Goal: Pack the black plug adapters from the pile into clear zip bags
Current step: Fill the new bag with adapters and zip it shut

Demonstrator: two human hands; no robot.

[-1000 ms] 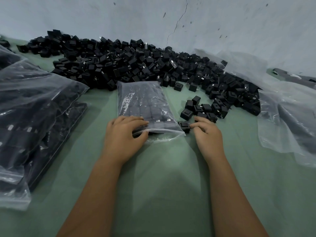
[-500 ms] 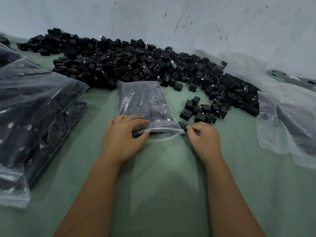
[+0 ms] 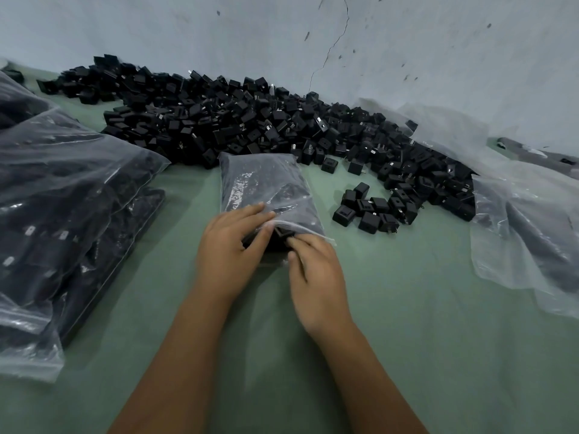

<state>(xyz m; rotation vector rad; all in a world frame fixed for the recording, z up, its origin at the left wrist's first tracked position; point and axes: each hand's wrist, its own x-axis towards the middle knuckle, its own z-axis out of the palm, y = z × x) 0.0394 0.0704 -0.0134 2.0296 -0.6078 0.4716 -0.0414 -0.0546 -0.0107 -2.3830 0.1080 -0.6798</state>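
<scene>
From my remote seat I see the plug adapters [image 3: 250, 120] as small black cubes, some showing a square recess on one face and a few with short metal prongs, heaped in a long pile against the pale wall [image 3: 407, 42] at the far side of the green table [image 3: 407, 308]. A smaller cluster of adapters [image 3: 372, 208] sits apart from the pile, just right of the bag being filled.

That zip bag [image 3: 266, 183] lies flat in the middle, clear plastic packed dark with adapters, its open mouth toward me. The left hand [image 3: 232, 249] has fingers laid over the bag's near end with the thumb curled under the upper lip, holding the mouth up. The right hand [image 3: 316, 277] has fingertips curled at the opening around a black adapter [image 3: 282, 234] (motion blur makes the exact grip hard to read).

On the left, filled bags [image 3: 62, 214] are stacked, each stuffed with black adapters. On the right lie loose clear bags [image 3: 526, 230], crumpled, with dark shapes showing through
</scene>
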